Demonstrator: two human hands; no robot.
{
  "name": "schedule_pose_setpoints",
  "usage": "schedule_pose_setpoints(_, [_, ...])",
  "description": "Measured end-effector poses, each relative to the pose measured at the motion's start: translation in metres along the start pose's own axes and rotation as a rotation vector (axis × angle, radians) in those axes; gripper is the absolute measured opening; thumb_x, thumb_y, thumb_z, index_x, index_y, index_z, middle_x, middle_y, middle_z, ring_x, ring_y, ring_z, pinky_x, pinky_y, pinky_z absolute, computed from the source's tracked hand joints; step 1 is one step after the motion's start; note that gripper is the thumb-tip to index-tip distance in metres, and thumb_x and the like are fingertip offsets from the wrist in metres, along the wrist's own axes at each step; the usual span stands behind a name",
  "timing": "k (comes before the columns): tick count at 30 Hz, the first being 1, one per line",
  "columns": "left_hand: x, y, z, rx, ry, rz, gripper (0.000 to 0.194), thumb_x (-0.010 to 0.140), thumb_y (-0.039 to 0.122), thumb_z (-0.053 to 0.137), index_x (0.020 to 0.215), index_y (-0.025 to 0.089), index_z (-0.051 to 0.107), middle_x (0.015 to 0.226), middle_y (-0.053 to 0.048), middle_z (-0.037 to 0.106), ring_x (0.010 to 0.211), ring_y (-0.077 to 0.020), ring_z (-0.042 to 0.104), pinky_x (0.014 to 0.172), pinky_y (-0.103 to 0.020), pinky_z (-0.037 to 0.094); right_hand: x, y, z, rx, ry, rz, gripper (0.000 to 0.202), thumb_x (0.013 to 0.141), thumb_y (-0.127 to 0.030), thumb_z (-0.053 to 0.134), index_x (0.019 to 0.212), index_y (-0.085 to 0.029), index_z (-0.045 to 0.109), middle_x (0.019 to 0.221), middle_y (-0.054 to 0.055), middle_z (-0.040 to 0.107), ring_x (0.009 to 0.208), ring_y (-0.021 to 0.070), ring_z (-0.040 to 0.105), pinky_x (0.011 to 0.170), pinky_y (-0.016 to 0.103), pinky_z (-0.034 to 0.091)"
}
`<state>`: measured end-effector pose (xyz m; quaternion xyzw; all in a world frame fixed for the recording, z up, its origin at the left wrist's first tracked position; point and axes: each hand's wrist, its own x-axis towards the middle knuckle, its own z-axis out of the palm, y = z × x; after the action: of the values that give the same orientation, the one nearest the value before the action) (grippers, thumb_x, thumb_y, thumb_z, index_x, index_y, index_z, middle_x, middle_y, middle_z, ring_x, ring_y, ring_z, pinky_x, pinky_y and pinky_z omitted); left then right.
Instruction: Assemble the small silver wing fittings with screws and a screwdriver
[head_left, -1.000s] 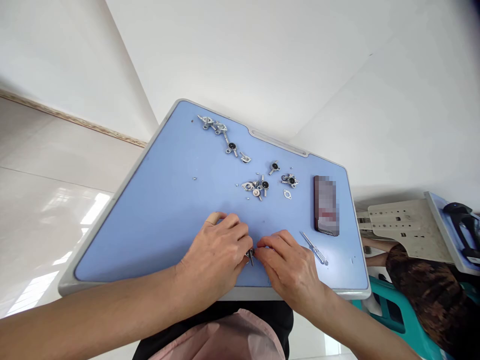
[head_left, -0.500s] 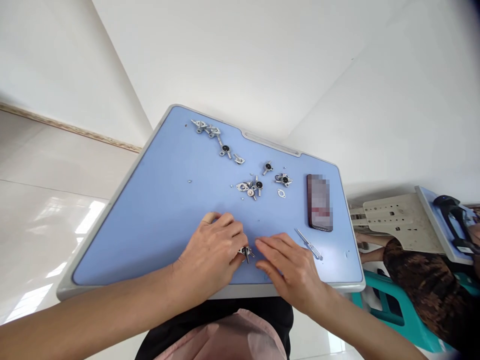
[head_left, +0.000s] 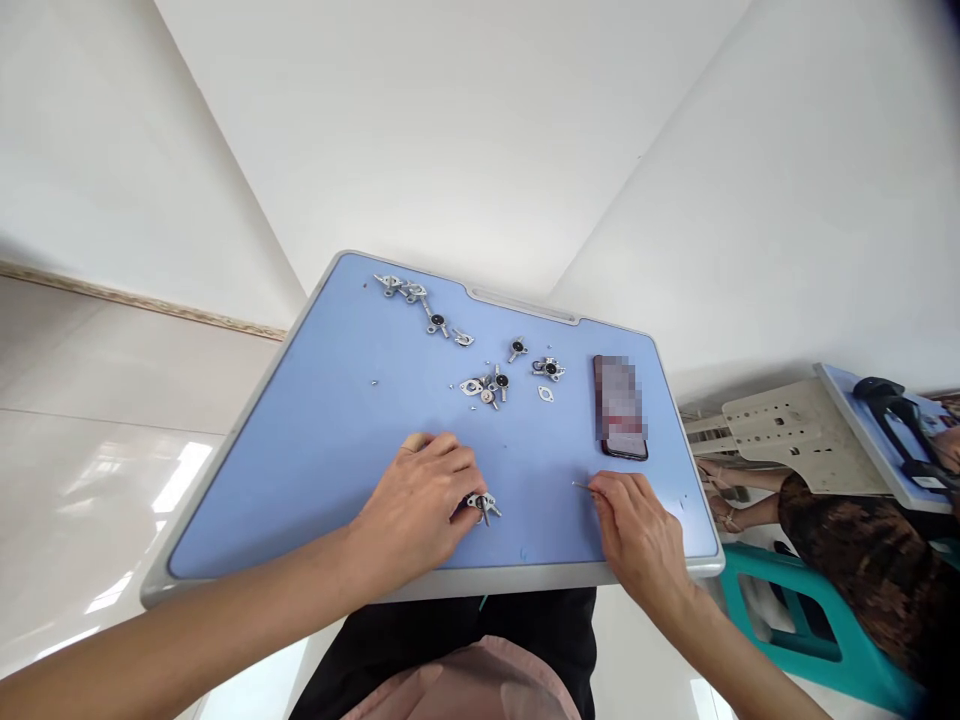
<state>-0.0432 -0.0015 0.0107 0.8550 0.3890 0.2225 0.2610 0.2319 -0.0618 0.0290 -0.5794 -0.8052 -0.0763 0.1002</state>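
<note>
- The blue table [head_left: 300, 470] stood before the person's lap, its grey near edge running across in front of the dark trousers.
- The left hand [head_left: 427, 490] was closed around a metal fitting [head_left: 484, 503], just in from the table's near edge and about midway along it; a pale plate and a pin stuck out past the fingertips. Whether the fitting touched the table could not be told.
- The right hand [head_left: 637, 520] gripped a screwdriver [head_left: 580, 486] above the table's right part, its thin shaft pointing left and its handle hidden in the fingers.
- A fair span of table surface separated the two hands, giving them sideways room.
- Left of the left hand, a broader stretch reached to the table's left edge, with one small screw [head_left: 375, 382] on it.
- On the right, only a narrow strip lay between the right hand and the table's right edge.
- The phone [head_left: 622, 410] lay close to that right edge, farther from the person than the right hand.
- Around the table's middle sat a cluster of black-capped parts [head_left: 501, 381] and a flat plate [head_left: 545, 394].
- A slanting row of fittings [head_left: 415, 292] began near the table's far left corner.
- Beyond the table's right edge were a teal stool [head_left: 862, 650] and a co-worker's patterned clothing [head_left: 840, 550].
</note>
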Motion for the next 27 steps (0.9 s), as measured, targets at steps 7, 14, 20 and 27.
schedule_pose_setpoints(7, [0.001,0.001,-0.002,0.029,-0.031,0.006,0.008,0.082,0.014,0.067,0.081,0.021,0.071,0.078,0.000,0.066,0.084,-0.0194,0.055,0.079,-0.036,0.035,0.034,-0.045,-0.036,0.071,-0.278,-0.168,0.020,0.100,-0.020,0.040,0.089,-0.021,0.057,0.064,-0.002,0.061,0.052,0.0140,0.052,0.045,0.030,0.022])
schedule_pose_setpoints(14, [0.000,0.000,-0.001,0.031,-0.028,0.012,0.006,0.083,0.017,0.067,0.082,0.020,0.072,0.080,-0.002,0.067,0.085,-0.0197,0.055,0.079,-0.036,0.036,0.057,-0.051,-0.039,-0.157,-0.417,-0.405,0.015,0.090,-0.015,0.058,0.104,-0.021,0.060,0.064,0.001,0.062,0.059,0.0176,0.055,0.048,0.032,0.014])
schedule_pose_setpoints(20, [0.002,-0.001,-0.002,0.055,-0.057,0.013,0.007,0.084,0.017,0.066,0.082,0.020,0.072,0.082,-0.003,0.068,0.087,-0.0207,0.056,0.080,-0.038,0.036,0.065,-0.056,-0.045,-0.218,-0.509,-0.406,0.013,0.095,-0.023,0.053,0.107,-0.017,0.056,0.062,0.000,0.058,0.052,0.0150,0.046,0.048,0.030,0.011])
schedule_pose_setpoints(27, [0.002,0.001,-0.004,0.042,-0.099,-0.018,0.005,0.084,0.017,0.066,0.083,0.019,0.071,0.083,-0.002,0.068,0.088,-0.0210,0.056,0.081,-0.038,0.036,0.062,-0.056,-0.048,-0.111,-0.557,-0.441,0.012,0.089,-0.008,0.046,0.089,-0.018,0.053,0.072,0.002,0.058,0.062,0.0150,0.046,0.050,0.030,0.012])
